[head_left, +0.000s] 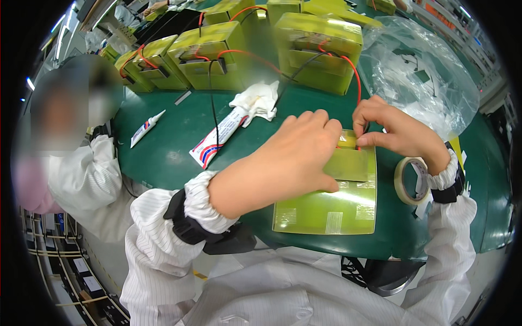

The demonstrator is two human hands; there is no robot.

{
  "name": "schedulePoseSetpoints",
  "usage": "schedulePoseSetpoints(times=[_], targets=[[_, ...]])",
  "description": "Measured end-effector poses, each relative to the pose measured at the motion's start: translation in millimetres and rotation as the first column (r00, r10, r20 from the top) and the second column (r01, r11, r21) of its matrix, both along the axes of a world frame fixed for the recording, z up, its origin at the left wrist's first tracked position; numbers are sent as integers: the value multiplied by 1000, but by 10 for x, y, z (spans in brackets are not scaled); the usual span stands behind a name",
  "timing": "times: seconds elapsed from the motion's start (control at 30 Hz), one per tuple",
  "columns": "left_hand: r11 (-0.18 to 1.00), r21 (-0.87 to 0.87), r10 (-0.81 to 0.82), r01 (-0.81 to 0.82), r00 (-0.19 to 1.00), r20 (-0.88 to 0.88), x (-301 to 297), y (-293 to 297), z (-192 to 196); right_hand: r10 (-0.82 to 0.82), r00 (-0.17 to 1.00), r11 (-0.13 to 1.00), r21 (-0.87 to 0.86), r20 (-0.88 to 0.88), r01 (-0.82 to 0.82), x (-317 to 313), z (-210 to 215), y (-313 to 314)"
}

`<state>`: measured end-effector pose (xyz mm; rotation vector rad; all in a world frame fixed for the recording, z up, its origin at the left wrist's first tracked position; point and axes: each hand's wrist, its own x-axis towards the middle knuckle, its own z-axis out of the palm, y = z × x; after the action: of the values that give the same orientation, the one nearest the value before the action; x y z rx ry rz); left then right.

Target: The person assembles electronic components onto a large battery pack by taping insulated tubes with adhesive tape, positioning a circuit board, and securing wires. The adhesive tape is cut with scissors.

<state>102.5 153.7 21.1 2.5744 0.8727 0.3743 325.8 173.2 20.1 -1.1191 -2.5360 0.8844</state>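
Observation:
A yellow-green battery pack (304, 214), faced with flat board and clear tape, lies on the green table in front of me. My left hand (285, 152) reaches across its left side, fingers bent over the top and thumb extended onto it; the fingertips are hidden. At the pack's upper right, my right hand (399, 130) has thumb and forefinger pinched on a red wire (358, 84) where it meets the pack. A small board piece (348, 165) lies on the pack between my hands. Part of a black wire (307, 62) rises beyond them.
Similar packs (318, 65) with red and black wires stand along the back. Left of my hands lie a large tube (220, 136), crumpled tissue (258, 100) and a small tube (147, 129). A tape roll (402, 182) and plastic bag (435, 70) are right. A co-worker's sleeve (87, 171) is left.

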Motion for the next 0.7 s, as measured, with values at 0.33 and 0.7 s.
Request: schedulePoseSetpoints(times=[0.33, 0.7], targets=[[1000, -22, -11, 11, 1000, -6, -9, 100, 26, -7, 996, 986, 164, -87, 21, -267, 68, -67], [977, -17, 213, -214, 953, 215, 295, -99, -386, -325, 912, 945, -36, -249, 326, -233, -166, -269]])
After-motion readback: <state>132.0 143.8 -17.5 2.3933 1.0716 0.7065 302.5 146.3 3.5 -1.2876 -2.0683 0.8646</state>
